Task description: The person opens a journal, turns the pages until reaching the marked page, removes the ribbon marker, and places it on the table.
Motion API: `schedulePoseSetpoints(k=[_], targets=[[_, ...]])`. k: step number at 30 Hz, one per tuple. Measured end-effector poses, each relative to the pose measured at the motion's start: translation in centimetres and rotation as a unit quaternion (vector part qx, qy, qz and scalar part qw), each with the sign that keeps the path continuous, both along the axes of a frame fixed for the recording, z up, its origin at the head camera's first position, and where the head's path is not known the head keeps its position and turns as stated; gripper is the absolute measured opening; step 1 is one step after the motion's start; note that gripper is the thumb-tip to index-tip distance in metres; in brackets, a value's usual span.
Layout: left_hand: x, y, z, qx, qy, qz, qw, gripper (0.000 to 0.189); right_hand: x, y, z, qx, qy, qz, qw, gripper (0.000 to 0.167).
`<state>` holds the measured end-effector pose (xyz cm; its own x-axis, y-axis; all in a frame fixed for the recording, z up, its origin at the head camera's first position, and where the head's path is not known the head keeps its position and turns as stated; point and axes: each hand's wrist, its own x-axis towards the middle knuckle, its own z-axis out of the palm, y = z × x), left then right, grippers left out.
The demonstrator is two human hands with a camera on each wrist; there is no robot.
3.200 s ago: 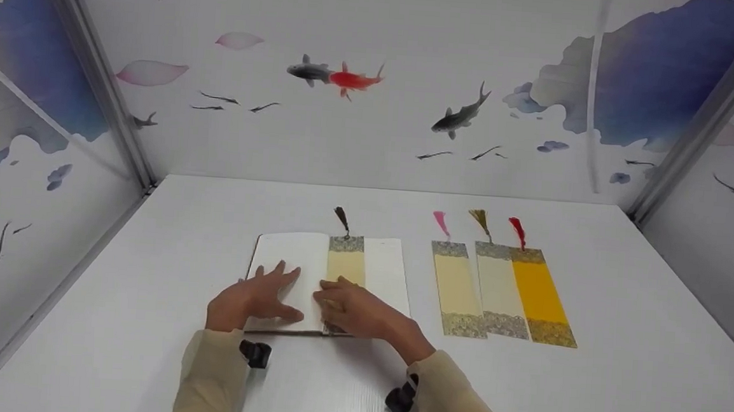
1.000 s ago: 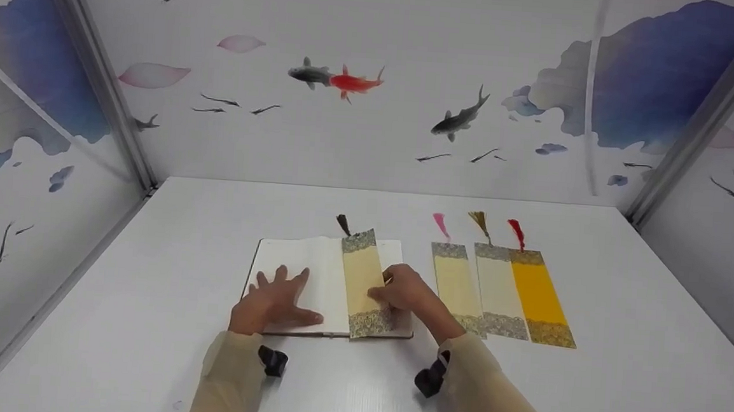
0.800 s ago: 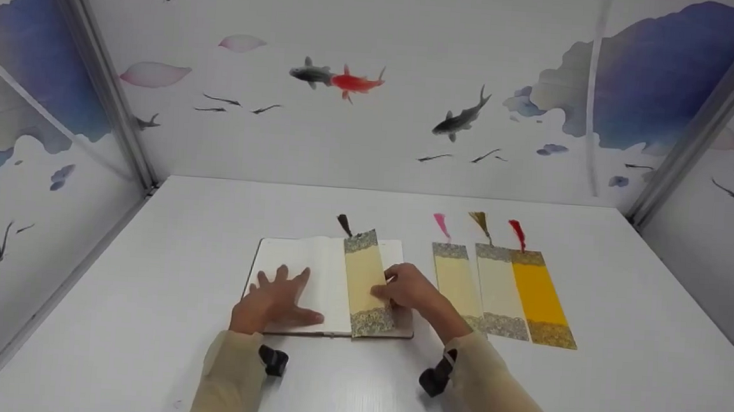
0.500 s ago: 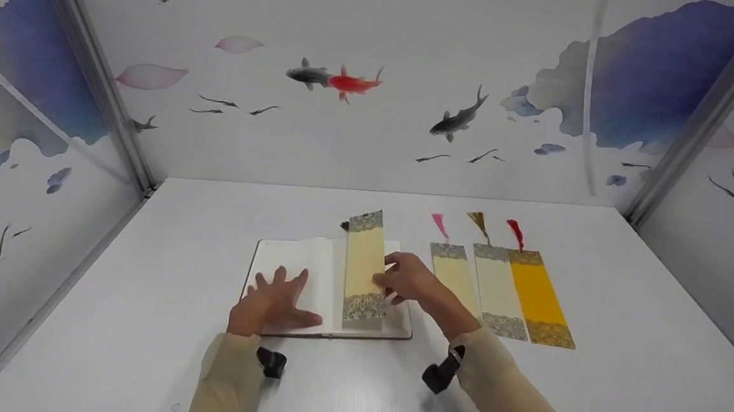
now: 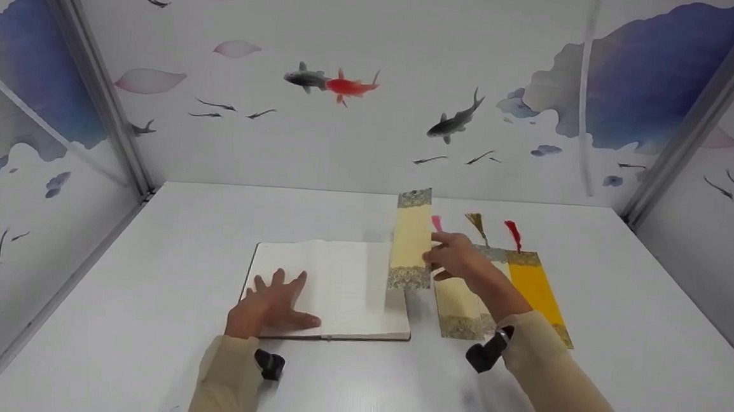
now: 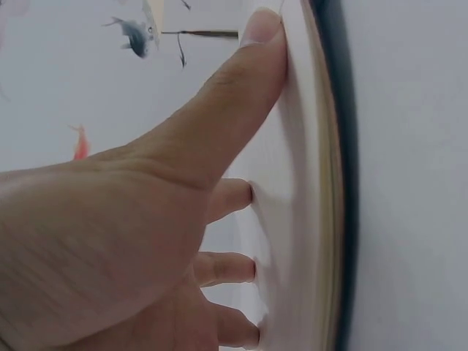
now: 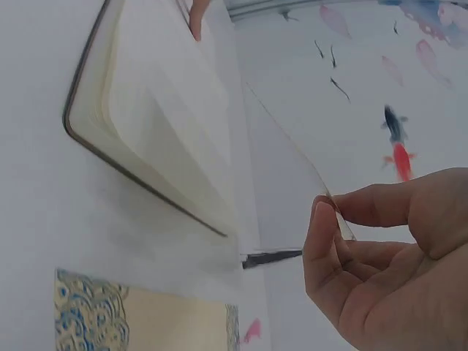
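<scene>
My left hand [image 5: 275,305] rests with spread fingers on the left page of an open notebook [image 5: 355,294]; in the left wrist view the thumb [image 6: 234,95] and fingertips press the paper. My right hand [image 5: 465,263] pinches a cream bookmark [image 5: 412,234] with lace-patterned ends by its right edge, above the notebook's right side. The right wrist view shows that bookmark edge-on between thumb and fingers, its dark tassel [image 7: 270,258] hanging beyond. Under the right hand lie another cream bookmark [image 5: 457,301] with a pink tassel and a paler one, partly covered.
A yellow bookmark [image 5: 531,280] with a red tassel [image 5: 513,234] lies at the right of the row. A gold tassel [image 5: 477,225] shows beside it. Printed wall panels [image 5: 370,149] stand at the back and both sides of the white table [image 5: 356,384].
The right hand has drawn the cream bookmark off the notebook's right page, lifting it up and to the right. The left hand has come to rest slightly further right since the earliest frame.
</scene>
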<state>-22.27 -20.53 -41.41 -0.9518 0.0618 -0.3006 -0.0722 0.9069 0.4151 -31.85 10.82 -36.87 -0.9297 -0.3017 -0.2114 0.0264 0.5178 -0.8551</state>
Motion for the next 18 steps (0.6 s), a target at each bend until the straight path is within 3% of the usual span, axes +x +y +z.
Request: schedulePoseSetpoints(k=[10,18], targets=[[0.1,-0.4,0.0,0.005,0.002,-0.006,1.0000,0.097,-1.2,5.9,1.7,0.005,0.032,-0.051,0.9982,0.057],[-0.1,-0.1,-0.2,0.003,-0.005,-0.008,1.0000,0.096,-2.5,12.2,2.5,0.040,0.009,-0.127,0.9910,0.061]])
